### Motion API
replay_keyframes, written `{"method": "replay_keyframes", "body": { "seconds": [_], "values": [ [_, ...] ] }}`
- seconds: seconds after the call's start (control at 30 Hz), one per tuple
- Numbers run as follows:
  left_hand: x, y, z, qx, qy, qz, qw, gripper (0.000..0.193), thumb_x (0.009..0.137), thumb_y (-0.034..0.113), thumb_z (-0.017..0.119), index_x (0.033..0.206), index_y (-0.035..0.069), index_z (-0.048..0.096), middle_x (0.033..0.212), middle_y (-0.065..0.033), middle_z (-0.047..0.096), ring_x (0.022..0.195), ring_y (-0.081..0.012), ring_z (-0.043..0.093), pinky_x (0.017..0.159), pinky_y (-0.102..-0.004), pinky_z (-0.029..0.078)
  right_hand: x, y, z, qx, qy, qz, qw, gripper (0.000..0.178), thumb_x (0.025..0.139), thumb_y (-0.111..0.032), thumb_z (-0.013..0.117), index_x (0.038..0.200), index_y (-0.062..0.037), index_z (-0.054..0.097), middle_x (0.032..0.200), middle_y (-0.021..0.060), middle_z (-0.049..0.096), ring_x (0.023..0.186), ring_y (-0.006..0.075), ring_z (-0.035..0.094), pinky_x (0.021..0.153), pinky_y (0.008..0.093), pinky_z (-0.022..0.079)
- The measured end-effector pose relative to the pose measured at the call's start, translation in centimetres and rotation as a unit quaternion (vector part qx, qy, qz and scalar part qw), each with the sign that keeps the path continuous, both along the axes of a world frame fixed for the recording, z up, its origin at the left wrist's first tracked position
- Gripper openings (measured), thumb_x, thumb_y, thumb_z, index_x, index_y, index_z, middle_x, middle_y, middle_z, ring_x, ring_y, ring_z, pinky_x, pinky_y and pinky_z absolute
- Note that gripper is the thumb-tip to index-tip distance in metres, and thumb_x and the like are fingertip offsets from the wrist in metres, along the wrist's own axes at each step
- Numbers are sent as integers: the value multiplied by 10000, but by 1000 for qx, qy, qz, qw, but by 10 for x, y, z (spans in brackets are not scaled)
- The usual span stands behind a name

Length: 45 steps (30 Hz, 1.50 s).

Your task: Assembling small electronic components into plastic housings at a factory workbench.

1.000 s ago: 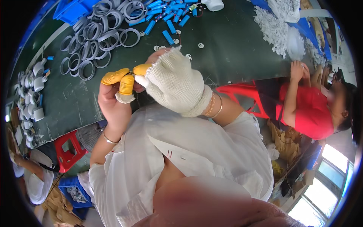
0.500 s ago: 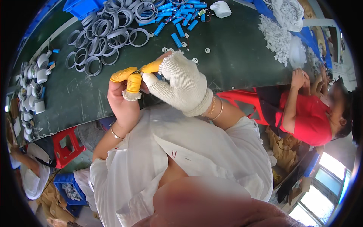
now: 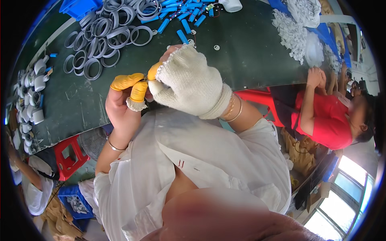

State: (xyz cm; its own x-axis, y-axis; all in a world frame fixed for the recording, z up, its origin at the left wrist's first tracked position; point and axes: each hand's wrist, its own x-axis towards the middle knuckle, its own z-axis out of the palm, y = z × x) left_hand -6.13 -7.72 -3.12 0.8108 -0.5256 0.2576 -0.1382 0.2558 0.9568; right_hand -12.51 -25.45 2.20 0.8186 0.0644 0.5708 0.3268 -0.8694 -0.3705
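My left hand (image 3: 121, 105), with yellow covers on its thumb and index finger, is closed in a pinch over the near part of the dark green table (image 3: 233, 52). Against its fingertips works my right hand (image 3: 191, 84), in a white knit glove with a yellow cover on one finger; its fingers are bent and pressed together. Something small and dark shows between the fingertips, too hidden to name. Beyond the hands lie blue cylindrical battery cells (image 3: 182, 37) with thin wires, and a few small white discs (image 3: 216, 47).
Grey plastic rings (image 3: 93, 69) are heaped at the far left, near a blue bin (image 3: 80, 7). White rounded housings (image 3: 38, 82) line the left edge. A white housing (image 3: 230, 5) and a pile of small white parts (image 3: 290, 38) lie farther off. A person in red (image 3: 323, 116) sits at right.
The view has shifted slightly, so the table's things sit higher and more to the left. My right thumb has bent in, and both hands stay together at the fingertips.
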Motion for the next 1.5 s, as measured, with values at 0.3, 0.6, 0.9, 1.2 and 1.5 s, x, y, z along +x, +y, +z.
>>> {"method": "replay_keyframes", "body": {
  "seconds": [0.3, 0.6, 0.9, 1.2, 1.5],
  "values": [
    [-10, -7, -6, -33, -6, 83, 996, 262, 914, 59, 651, 1141, -21, 549, 1018, -92, 650, 854, -150, 640, 783, -274, 517, -7, 15, -12, 47, 21, 2, 999, 186, 786, -158, 696, 952, -77, 664, 913, 93, 636, 850, 296, 596, 700, 419, 472],
    [33, 49, 7, 34, -48, 199, 978, 220, 944, 105, 585, 1143, 20, 548, 982, -129, 659, 737, -173, 646, 632, -286, 547, 21, -28, -2, 16, -5, 29, 999, 214, 825, -313, 619, 849, -110, 683, 871, 100, 636, 824, 324, 603, 750, 456, 462],
    [255, 252, 1, 380, -249, 354, 818, 691, 850, 35, 644, 1460, 0, 321, 1343, -168, 519, 1172, -262, 551, 999, -325, 421, 47, -213, -16, 264, 139, -310, 903, 767, 731, -375, 787, 1252, 113, 506, 948, 96, 674, 846, 188, 645, 770, 274, 502],
    [47, 18, -3, 41, 261, -169, 950, 694, 971, 471, 486, 1443, -14, 331, 1323, -232, 525, 1202, -345, 542, 1001, -477, 453, -8, -87, 6, 444, 197, -5, 874, 478, 766, -126, 697, 1199, -11, 530, 1081, 89, 654, 920, 136, 619, 793, 257, 512],
    [24, 22, -13, -28, 422, -164, 891, 603, 923, 315, 605, 1436, 121, 357, 1104, -146, 614, 854, -286, 668, 684, -407, 591, 49, -36, -28, 111, 156, 22, 981, 335, 850, -323, 658, 1050, -55, 659, 970, 122, 639, 895, 297, 588, 796, 396, 483]
  ]
}}
